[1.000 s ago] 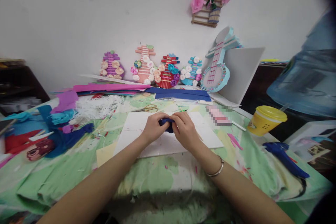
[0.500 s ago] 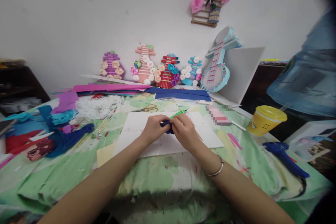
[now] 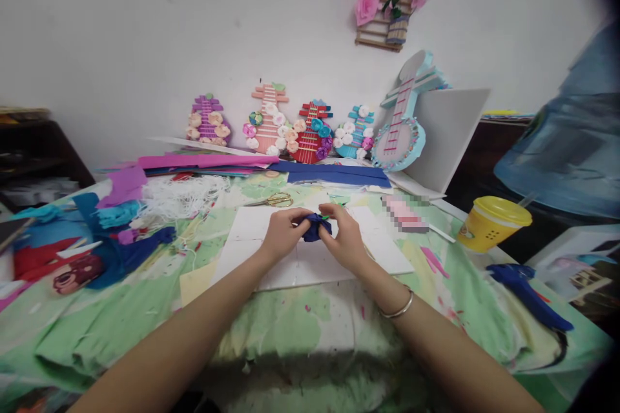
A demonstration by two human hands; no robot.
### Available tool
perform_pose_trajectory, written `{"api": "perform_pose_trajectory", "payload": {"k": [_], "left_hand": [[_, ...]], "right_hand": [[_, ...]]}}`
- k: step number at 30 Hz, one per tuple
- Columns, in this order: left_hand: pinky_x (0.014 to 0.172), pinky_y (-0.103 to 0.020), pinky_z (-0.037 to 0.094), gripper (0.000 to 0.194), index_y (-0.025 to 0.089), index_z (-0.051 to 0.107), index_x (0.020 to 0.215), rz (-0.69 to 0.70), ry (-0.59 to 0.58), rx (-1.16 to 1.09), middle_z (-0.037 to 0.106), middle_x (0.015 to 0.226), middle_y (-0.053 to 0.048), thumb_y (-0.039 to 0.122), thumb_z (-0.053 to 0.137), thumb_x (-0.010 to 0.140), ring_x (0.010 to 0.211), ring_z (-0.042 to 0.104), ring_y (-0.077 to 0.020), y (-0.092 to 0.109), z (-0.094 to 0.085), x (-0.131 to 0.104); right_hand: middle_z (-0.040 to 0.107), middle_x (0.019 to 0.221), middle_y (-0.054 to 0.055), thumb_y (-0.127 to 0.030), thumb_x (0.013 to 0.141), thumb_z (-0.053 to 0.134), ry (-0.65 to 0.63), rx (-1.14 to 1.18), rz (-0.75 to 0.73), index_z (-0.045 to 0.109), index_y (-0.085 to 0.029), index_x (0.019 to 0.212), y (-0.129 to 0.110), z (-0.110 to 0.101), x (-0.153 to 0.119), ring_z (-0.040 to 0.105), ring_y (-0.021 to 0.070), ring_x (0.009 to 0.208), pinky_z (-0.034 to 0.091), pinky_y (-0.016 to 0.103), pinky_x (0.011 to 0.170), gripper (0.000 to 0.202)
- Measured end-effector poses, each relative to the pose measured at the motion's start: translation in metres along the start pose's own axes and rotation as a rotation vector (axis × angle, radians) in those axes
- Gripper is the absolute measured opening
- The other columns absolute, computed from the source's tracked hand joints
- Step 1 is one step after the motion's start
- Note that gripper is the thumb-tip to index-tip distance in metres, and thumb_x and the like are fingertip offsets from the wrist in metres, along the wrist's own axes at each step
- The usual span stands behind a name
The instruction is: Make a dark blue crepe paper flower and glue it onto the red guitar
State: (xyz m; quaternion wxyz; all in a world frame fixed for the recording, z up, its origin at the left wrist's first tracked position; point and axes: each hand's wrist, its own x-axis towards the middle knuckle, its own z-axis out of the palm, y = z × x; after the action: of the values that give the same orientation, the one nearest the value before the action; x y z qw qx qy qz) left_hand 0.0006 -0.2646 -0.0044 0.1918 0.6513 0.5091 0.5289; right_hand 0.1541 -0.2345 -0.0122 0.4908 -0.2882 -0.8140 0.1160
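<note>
A small bunched piece of dark blue crepe paper (image 3: pixel 316 228) is held over a white board (image 3: pixel 285 274). My left hand (image 3: pixel 283 232) pinches its left side between thumb and fingers. On the other side my right hand (image 3: pixel 347 239) curls loosely about it, the thumb at the paper's lower edge and the forefinger raised above. A green pen-like thing (image 3: pixel 325 217) shows behind the paper, mostly hidden by my right fingers. Gold-handled scissors (image 3: pixel 278 200) lie just beyond the board.
Blue paper strips (image 3: pixel 334 174) and pink sheets (image 3: pixel 203 160) lie at the back, below several decorated paper instruments. White string (image 3: pixel 184 197) and coloured scraps cover the left side. To the right stand a yellow-lidded cup (image 3: pixel 494 226) and a blue glue gun (image 3: pixel 530 297).
My right fingers have spread and lifted off the top of the paper, so more of the blue bunch shows. My left hand keeps its pinch in nearly the same place.
</note>
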Motion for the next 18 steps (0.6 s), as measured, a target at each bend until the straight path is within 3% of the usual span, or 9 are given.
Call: {"api": "perform_pose_trajectory", "payload": {"k": [4,10,18], "left_hand": [[0.061,-0.024,0.054,0.020,0.017,0.072,0.082,-0.044,-0.017,-0.064,0.072,0.079,-0.003,0.021,0.055,0.072,0.069,0.066,-0.0163,0.0010,0.0001,0.0010],[0.063,-0.026,0.054,0.017,0.018,0.073,0.077,-0.064,-0.046,-0.099,0.073,0.072,-0.002,0.023,0.059,0.070,0.068,0.067,-0.0176,0.0005,-0.0003,0.0013],[0.070,-0.028,0.053,0.017,0.020,0.075,0.073,-0.062,-0.022,0.055,0.074,0.073,-0.001,0.017,0.059,0.067,0.070,0.067,-0.0184,0.0028,-0.0011,0.0004]], "right_hand": [[0.067,0.093,0.006,-0.012,0.076,0.049,-0.072,0.072,0.081,0.059,-0.017,0.100,0.0063,-0.0006,0.0014,0.063,0.0176,0.085,0.049,0.033,0.079,0.026],[0.068,0.082,0.003,-0.010,0.074,0.049,-0.029,0.021,0.042,0.062,-0.019,0.089,0.0062,0.0005,0.0016,0.062,0.0156,0.075,0.048,0.028,0.069,0.022],[0.064,0.072,0.002,-0.010,0.074,0.050,-0.061,-0.142,0.052,0.060,-0.019,0.077,0.0110,0.0030,-0.0007,0.059,0.0155,0.069,0.044,0.025,0.065,0.013]]}}
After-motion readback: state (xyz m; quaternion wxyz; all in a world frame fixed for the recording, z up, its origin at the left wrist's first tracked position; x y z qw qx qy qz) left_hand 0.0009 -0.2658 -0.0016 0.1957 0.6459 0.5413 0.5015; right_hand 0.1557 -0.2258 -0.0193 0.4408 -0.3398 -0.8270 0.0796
